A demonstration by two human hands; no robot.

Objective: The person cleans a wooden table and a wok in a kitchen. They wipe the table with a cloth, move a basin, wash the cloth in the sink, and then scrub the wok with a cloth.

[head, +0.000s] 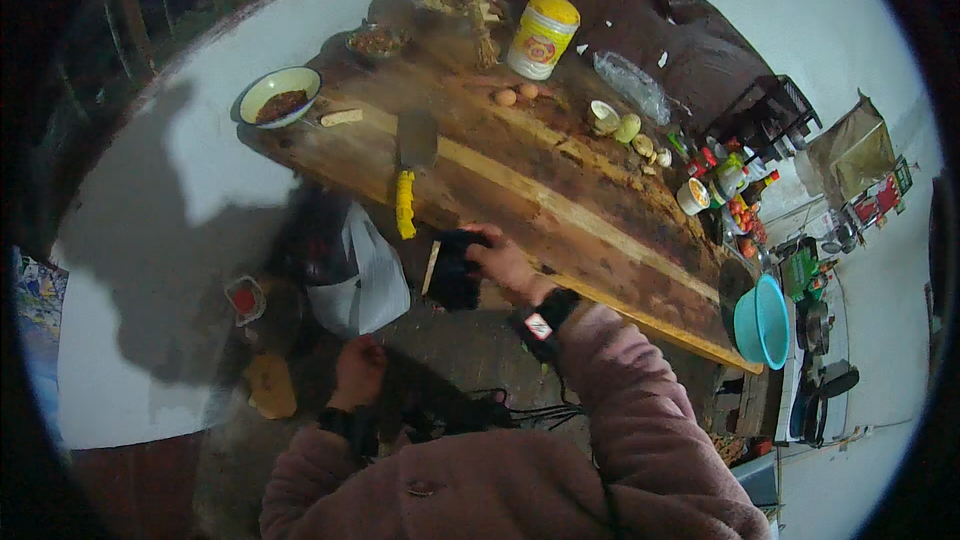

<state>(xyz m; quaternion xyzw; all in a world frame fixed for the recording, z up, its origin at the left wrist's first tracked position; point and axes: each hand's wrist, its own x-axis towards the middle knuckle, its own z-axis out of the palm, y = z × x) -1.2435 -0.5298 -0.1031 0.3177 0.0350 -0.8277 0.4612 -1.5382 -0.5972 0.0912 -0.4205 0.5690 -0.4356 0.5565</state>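
Note:
Just off the near edge of the wooden table (570, 199), my right hand (506, 262) grips a dark, soft-looking object (454, 270). A pale strip runs along its left side; blur and shade hide what it is. My left hand (360, 369) hangs low in front of my body, fingers curled, below a white plastic bag (367, 277). Whether it holds anything is not clear. A cleaver (418, 141) with a yellow-wrapped handle (405, 202) lies on the table, its handle jutting past the edge towards me.
An enamel bowl (281, 96) of reddish-brown food stands at the left end. Farther back are two eggs (505, 97), a yellow-lidded tub (544, 37) and a clear plastic bag (632, 86). Seasoning bottles (729, 178) crowd the right side, with a turquoise basin (761, 322) at the corner.

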